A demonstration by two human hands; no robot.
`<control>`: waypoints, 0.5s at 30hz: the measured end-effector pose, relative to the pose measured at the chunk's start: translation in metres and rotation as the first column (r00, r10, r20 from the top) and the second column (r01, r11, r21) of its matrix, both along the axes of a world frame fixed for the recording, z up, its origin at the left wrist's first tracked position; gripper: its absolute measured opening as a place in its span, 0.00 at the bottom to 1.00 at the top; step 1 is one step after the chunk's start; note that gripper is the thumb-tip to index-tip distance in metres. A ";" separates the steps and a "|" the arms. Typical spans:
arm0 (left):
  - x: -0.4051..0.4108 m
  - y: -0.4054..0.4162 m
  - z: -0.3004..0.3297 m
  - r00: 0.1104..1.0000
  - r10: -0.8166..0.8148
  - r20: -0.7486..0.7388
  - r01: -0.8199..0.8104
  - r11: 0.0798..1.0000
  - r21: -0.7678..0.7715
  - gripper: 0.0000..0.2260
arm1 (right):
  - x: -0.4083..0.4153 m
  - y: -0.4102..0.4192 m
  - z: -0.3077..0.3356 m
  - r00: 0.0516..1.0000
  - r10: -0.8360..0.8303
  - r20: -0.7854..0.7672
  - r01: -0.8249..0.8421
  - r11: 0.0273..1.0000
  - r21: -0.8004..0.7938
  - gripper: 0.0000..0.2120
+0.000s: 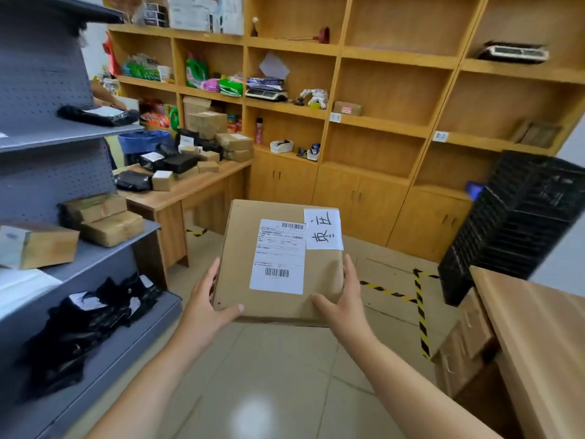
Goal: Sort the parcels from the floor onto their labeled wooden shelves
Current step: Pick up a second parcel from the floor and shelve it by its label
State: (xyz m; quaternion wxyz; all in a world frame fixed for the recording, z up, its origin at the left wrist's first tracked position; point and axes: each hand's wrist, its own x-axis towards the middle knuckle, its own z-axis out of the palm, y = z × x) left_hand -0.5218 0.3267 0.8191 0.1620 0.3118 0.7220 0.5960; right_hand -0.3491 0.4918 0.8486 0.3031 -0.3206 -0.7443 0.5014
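Observation:
I hold a flat brown cardboard parcel [240,267] in front of me, above the tiled floor. It carries a white shipping label with barcodes and a white slip with handwritten characters at its top right corner. My left hand [209,299] grips its lower left edge, thumb on top. My right hand [343,299] grips the lower right edge, thumb on top as well. Ahead stands the wooden shelving [386,128], with small white labels [335,117] on the shelf edges and mostly bare compartments on the right.
A grey metal rack [47,147] on the left holds brown boxes and black bags. A wooden desk [190,191] carries several parcels. A black crate [519,223] and a wooden counter [538,327] stand on the right. Yellow-black tape [419,308] marks the floor.

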 end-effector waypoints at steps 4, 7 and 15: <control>-0.027 0.018 0.003 0.995 -0.096 0.004 0.096 0.995 0.004 0.42 | -0.009 0.002 0.007 0.992 -0.106 0.062 0.096 0.984 0.150 0.37; -0.036 0.035 0.008 0.989 -0.141 -0.041 0.142 0.990 0.014 0.41 | -0.012 0.006 0.011 0.980 -0.174 0.097 0.149 0.965 0.217 0.32; -0.045 0.081 0.019 0.942 -0.273 -0.197 0.270 0.962 -0.042 0.41 | -0.013 0.029 0.015 0.956 -0.281 0.079 0.253 0.933 0.256 0.31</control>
